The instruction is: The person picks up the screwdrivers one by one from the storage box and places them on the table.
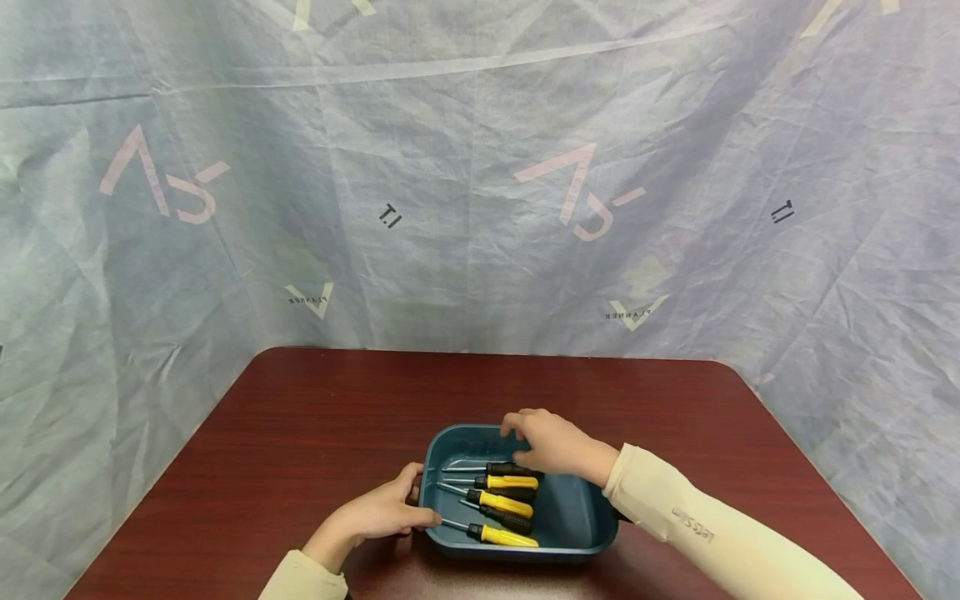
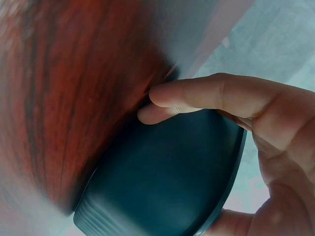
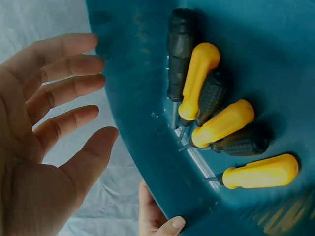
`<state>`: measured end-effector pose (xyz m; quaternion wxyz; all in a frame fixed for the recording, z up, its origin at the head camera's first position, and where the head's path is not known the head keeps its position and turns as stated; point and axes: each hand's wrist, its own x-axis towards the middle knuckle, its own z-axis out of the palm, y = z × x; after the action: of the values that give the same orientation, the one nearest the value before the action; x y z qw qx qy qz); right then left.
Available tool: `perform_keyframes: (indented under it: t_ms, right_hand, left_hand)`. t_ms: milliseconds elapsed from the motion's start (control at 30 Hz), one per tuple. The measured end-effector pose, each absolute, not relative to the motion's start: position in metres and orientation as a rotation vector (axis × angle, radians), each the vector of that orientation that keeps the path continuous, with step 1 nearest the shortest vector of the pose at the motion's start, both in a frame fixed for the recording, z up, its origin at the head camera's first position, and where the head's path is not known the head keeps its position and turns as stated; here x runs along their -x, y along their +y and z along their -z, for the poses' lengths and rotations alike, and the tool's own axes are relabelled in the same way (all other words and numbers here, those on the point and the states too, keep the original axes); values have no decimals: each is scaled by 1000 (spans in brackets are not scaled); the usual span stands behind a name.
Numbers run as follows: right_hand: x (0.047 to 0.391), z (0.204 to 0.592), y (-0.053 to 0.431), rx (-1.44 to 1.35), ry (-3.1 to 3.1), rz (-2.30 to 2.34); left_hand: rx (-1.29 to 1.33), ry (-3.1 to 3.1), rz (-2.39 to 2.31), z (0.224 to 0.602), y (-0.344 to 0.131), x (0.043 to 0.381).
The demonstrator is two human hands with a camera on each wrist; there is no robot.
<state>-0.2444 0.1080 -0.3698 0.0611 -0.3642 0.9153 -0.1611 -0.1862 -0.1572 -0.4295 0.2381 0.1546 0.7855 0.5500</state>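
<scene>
A dark blue-green plastic bin (image 1: 564, 510) holds several screwdrivers. Three have yellow handles, the nearest yellow-handled screwdriver (image 1: 506, 537) lying along the near side; black-handled ones, such as the far black screwdriver (image 1: 504, 468), lie among them with shafts towards the left. My left hand (image 1: 381, 508) grips the bin's left end, thumb at the rim and fingers against the outer wall (image 2: 167, 162). Over the far rim hovers my right hand (image 1: 557, 443), its fingers spread and slightly bent. The right wrist view shows nothing held in it.
The bin stands near the front of a dark red wood-grain table (image 1: 300, 433). A pale printed cloth (image 1: 465, 208) hangs behind the table and along both sides.
</scene>
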Motion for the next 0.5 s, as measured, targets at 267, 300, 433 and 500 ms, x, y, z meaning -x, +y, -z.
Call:
perform_keyframes:
  t_ms: [267,300,433,500]
  right_hand:
    - [248,380,102,1104,2749,433]
    - [248,380,101,1112,2754,419]
    - [249,382,97,1129,2771,364]
    - [250,383,95,1120,2773,344]
  left_hand:
    - [-420,2141,-1520,430,-157,185]
    - [-422,2142,-1523,430,-157,185]
    - [-427,2144,-1527,429,-157,185]
    - [-425,2148,-1522,429,-157,184]
